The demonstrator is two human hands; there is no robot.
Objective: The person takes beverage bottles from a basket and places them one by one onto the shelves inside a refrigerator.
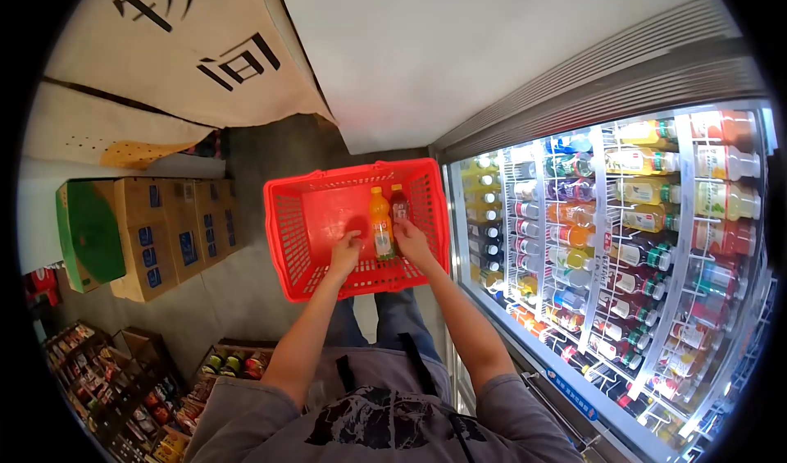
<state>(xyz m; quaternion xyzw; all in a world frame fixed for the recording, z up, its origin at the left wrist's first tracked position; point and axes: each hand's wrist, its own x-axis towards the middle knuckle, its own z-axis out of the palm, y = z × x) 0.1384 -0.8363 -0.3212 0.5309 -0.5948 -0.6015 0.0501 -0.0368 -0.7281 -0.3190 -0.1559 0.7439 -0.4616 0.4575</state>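
A red plastic shopping basket [283,260] with slotted walls is in front of my body. Inside it, toward the right, a bottle of orange drink [380,217] lies beside a smaller bottle of dark drink [399,200]. My right hand [411,241] has its fingers bent around the lower part of the dark bottle, which it hides. Over the left part of the basket is my left hand [347,251], its fingers loosely bent and apart, just left of the orange bottle. Nothing shows in that hand.
A lit drinks cooler [602,250] with rows of bottles runs along the right. Stacked cardboard boxes [176,229] stand on the left, below a hanging cloth [188,45] with black characters. Snack racks [123,389] fill the lower left. A white panel [393,61] is ahead.
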